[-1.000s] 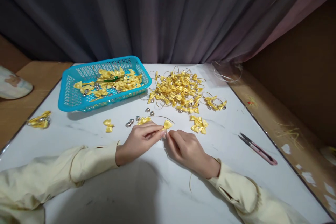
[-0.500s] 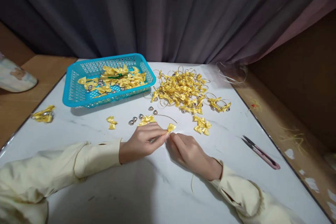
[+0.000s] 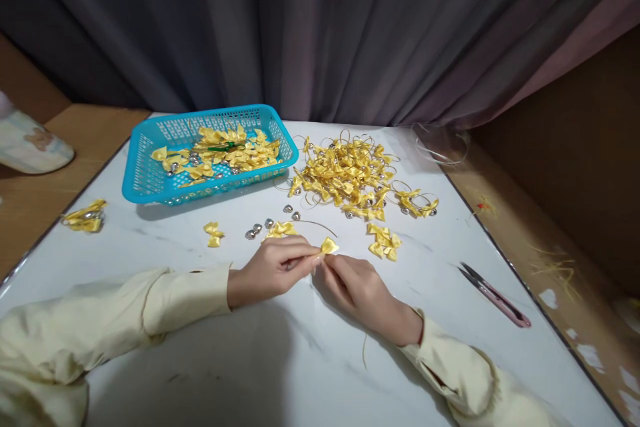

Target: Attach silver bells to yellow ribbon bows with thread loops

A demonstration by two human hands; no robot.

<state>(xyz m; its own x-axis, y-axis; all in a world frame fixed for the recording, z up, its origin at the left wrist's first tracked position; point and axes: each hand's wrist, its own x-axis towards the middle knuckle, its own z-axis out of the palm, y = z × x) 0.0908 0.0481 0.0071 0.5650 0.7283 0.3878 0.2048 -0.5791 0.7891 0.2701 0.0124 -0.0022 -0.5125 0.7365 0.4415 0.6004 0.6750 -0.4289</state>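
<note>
A yellow ribbon bow (image 3: 329, 246) stands up between my two hands, pinched by the thumb and forefinger of my left hand (image 3: 275, 270). Close against its right side, the fingers of my right hand (image 3: 363, 293) are pressed together. A thin gold cord (image 3: 365, 350) trails out from beneath that hand; its part between the fingertips is hidden. Just behind my left hand lie another yellow bow (image 3: 281, 228) and a curved piece of cord (image 3: 320, 223). Several small silver bells (image 3: 257, 228) are scattered beside them.
Behind stands a blue basket (image 3: 131, 177) with bows and bells. A heap of yellow bows on cord loops (image 3: 347, 170) lies right of it. Loose bows (image 3: 384, 241) and pink-handled thread snips (image 3: 495, 295) are at the right. A single bow (image 3: 214, 234) and a bundle (image 3: 85, 215) lie left.
The bow between my fingertips has shifted slightly right and turned a little, showing more of its loop. Both hands keep their pinch in nearly the same place.
</note>
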